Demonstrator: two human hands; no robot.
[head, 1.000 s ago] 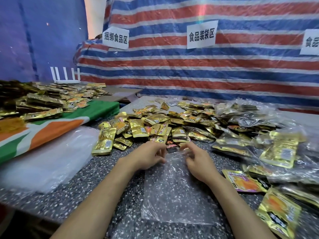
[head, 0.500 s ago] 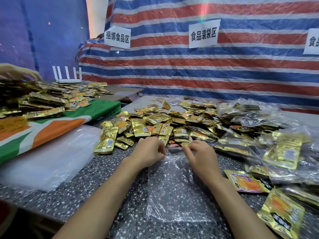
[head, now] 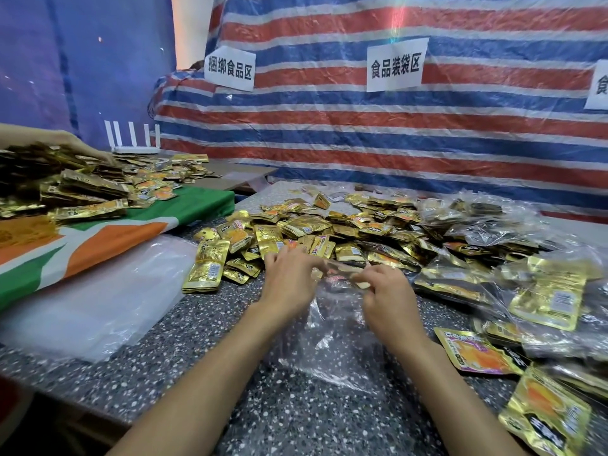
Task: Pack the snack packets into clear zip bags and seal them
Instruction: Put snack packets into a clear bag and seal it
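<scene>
An empty clear zip bag (head: 332,343) lies on the speckled table (head: 296,416) in front of me, its far end lifted off the surface. My left hand (head: 289,284) pinches the left side of the bag's mouth. My right hand (head: 388,301) pinches the right side of it. Just beyond the hands spreads a heap of gold snack packets (head: 312,232). Filled zip bags (head: 513,268) with packets inside are piled at the right.
A stack of flat clear bags (head: 98,301) lies at the left on the table. Loose packets (head: 480,353) sit at the near right. A second table with a green-orange cloth (head: 98,238) holds more packets, and another person's hand (head: 75,144) reaches there. Striped tarp behind.
Both hands have raised the bag's mouth off the table and pulled it slightly apart. The other person's hand has come further in at the far left.
</scene>
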